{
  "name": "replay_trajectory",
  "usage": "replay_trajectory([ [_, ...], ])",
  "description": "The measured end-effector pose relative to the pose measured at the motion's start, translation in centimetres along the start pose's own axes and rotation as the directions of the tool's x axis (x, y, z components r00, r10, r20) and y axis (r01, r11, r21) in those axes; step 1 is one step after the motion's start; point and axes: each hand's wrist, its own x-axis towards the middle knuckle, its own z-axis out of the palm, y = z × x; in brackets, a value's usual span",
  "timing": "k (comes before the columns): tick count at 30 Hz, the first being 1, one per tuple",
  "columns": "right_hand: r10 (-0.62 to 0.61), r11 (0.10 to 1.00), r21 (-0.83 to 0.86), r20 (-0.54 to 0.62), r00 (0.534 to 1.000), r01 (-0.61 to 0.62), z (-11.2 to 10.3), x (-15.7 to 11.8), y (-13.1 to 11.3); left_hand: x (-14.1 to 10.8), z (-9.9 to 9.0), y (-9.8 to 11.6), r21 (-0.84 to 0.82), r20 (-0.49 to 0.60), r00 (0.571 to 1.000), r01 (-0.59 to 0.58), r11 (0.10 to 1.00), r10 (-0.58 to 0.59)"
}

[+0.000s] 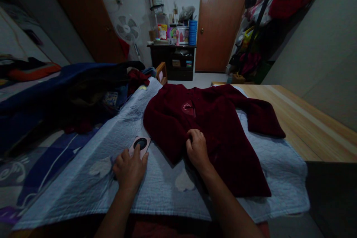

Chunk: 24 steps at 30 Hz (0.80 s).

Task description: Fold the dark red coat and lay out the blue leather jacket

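Note:
A dark red jacket lies spread on a light blue quilt, its right-hand sleeve stretched out to the side. My right hand rests on the jacket's front, fingers curled against the fabric near the inner edge of the left-hand sleeve. Under my left hand is a pale pink phone, back up, with a large round black camera ring. The thumb sits along one side and one finger touches the ring; the phone's lower part is hidden by the hand.
Piled dark clothes lie to the left on patterned bedding. A wooden tabletop extends to the right. Further back stand a white fan, a dark cabinet, a brown door and hanging clothes.

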Motion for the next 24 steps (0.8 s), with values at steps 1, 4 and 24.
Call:
replay_trajectory([
  [1,-0.013,1.0,0.016,0.003,1.0,0.013,0.1,-0.1,-0.4,0.0,0.0,0.0,-0.004,0.002,1.0,0.003,1.0,-0.003],
  [4,-0.04,0.997,0.066,0.027,0.999,0.038,0.3,-0.5,-1.4,0.1,0.0,0.0,-0.02,0.003,1.0,0.017,1.0,-0.017],
  [24,-0.229,0.964,0.195,0.259,0.938,0.181,1.1,-3.9,-6.0,0.8,0.2,-0.6,-0.072,0.03,0.996,0.089,0.993,-0.087],
])
